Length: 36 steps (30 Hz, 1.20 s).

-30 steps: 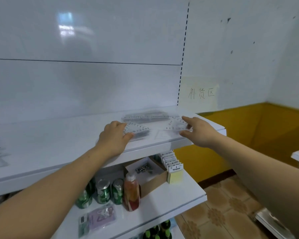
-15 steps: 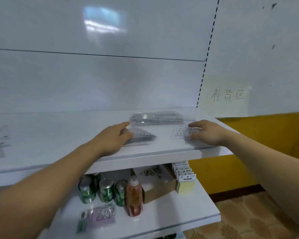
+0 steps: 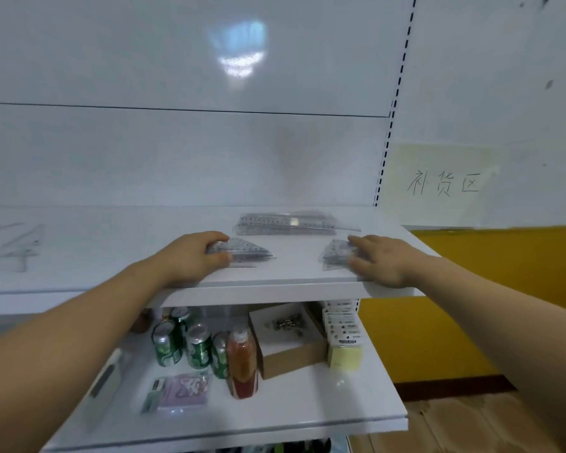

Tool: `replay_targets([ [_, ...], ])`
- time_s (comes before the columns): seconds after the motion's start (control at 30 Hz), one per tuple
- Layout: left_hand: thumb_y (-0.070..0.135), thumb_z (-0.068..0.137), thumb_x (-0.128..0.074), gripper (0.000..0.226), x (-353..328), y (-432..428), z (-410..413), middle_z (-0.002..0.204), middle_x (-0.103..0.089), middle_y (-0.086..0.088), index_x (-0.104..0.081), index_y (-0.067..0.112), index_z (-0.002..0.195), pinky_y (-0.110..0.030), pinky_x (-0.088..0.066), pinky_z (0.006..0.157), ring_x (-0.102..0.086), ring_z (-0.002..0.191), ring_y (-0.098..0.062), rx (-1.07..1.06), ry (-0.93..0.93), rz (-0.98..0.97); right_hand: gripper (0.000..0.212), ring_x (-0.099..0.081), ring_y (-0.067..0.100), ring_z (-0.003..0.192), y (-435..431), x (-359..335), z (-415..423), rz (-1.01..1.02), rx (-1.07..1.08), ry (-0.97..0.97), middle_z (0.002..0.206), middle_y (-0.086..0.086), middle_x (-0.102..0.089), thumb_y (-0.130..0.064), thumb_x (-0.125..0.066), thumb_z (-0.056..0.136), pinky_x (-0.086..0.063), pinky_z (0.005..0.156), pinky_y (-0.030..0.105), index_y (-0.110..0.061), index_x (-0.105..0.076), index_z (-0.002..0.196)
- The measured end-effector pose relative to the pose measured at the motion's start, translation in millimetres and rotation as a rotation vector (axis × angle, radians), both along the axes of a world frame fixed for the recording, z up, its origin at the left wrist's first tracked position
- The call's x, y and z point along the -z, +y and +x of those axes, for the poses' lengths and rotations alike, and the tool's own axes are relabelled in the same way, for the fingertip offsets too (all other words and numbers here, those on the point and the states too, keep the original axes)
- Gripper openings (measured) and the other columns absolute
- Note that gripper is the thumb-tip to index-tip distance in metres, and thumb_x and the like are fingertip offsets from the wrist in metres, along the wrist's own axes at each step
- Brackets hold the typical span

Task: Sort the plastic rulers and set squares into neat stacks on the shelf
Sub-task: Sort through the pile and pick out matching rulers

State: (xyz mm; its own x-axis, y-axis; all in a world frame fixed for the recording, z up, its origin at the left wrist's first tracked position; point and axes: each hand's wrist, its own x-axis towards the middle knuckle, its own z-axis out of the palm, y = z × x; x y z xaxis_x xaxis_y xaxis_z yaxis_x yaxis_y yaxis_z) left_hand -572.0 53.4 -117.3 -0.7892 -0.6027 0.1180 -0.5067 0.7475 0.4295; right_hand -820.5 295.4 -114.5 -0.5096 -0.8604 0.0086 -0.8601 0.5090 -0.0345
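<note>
We list: clear plastic ruler stack point(image 3: 294, 222), formed; left clear set-square pile point(image 3: 247, 250), left hand point(image 3: 190, 259) gripping; right pile point(image 3: 335, 256), right hand point(image 3: 384, 259) gripping; far-left pieces point(image 3: 13, 240), likely unsorted.

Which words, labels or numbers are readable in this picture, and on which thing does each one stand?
"补货区": handwritten on the pale yellow paper sheet.
Scale marks on the clear plastic rulers and clear plastic set squares: too small to read.
Print on the green drink cans, white card packs and purple packet: blurred, unreadable.
</note>
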Motion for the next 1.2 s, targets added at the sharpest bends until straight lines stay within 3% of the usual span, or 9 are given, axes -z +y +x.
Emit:
replay_targets([
  [0.13, 0.048, 0.09, -0.054, 0.069, -5.4, 7.5, 6.0, 0.154, -0.029, -0.001, -0.023, 0.026, 0.148, -0.034, -0.027, 0.111, -0.032, 0.138, -0.021, -0.035, -0.04, 0.0, 0.078, -0.025, 0.024, 0.141, -7.3, -12.6, 7.4, -0.026, -0.046, 0.069, 0.157, 0.003, -0.021, -0.067, -0.031, 0.09, -0.022, 0.114, 0.039, -0.023, -0.01, 0.152],
  [0.27, 0.046, 0.092, -0.052, 0.069, -9.8, 12.0, 25.4, 0.156, -0.022, 0.0, -0.021, 0.023, 0.149, -0.032, -0.02, 0.113, -0.024, 0.142, -0.019, -0.066, -0.081, -0.052, 0.073, -0.028, 0.025, 0.14, -40.4, -31.4, 35.8, -0.078, -0.152, 0.068, 0.156, 0.003, -0.023, -0.063, -0.031, 0.092, -0.024, 0.113, 0.039, -0.023, -0.014, 0.151],
  [0.5, 0.048, 0.091, -0.052, 0.062, -8.8, -8.7, 108.5, 0.154, -0.028, 0.001, -0.032, 0.022, 0.145, -0.031, -0.024, 0.112, -0.03, 0.139, -0.018, -0.194, -0.108, -0.05, 0.066, -0.023, 0.026, 0.142, -136.1, -39.8, 120.0, -0.048, -0.341, 0.024, 0.157, 0.005, -0.021, -0.059, -0.028, 0.095, -0.02, 0.115, 0.041, -0.023, -0.022, 0.15],
  [0.77, 0.048, 0.091, -0.053, 0.06, -7.0, -88.4, 266.4, 0.151, -0.034, 0.001, -0.036, 0.023, 0.143, -0.028, -0.031, 0.104, -0.04, 0.132, -0.016, -0.451, -0.068, -0.001, 0.069, -0.022, 0.024, 0.143, -274.3, -36.4, 261.2, -0.023, -0.519, -0.072, 0.157, 0.004, -0.02, -0.062, -0.031, 0.093, -0.021, 0.116, 0.04, -0.023, -0.022, 0.15],
  [1.0, 0.045, 0.09, -0.055, 0.057, -10.7, -174.0, 377.9, 0.147, -0.04, -0.003, -0.042, 0.019, 0.139, -0.031, -0.033, 0.105, -0.042, 0.13, -0.021, -0.607, -0.088, -0.028, 0.072, -0.029, 0.028, 0.138, -378.7, -18.2, 371.5, 0.0, -0.588, -0.098, 0.154, 0.008, -0.025, -0.06, -0.037, 0.092, -0.027, 0.112, 0.04, -0.02, -0.022, 0.15],
  [1.2, 0.048, 0.09, -0.053, 0.06, -10.2, -238.1, 411.6, 0.151, -0.034, -0.001, -0.04, 0.021, 0.141, -0.034, -0.029, 0.109, -0.035, 0.135, -0.022, -0.631, -0.104, -0.042, 0.068, -0.03, 0.027, 0.136, -446.4, -15.4, 414.2, -0.048, -0.557, -0.09, 0.15, 0.006, -0.031, -0.06, -0.035, 0.092, -0.03, 0.109, 0.043, -0.021, -0.027, 0.147],
])
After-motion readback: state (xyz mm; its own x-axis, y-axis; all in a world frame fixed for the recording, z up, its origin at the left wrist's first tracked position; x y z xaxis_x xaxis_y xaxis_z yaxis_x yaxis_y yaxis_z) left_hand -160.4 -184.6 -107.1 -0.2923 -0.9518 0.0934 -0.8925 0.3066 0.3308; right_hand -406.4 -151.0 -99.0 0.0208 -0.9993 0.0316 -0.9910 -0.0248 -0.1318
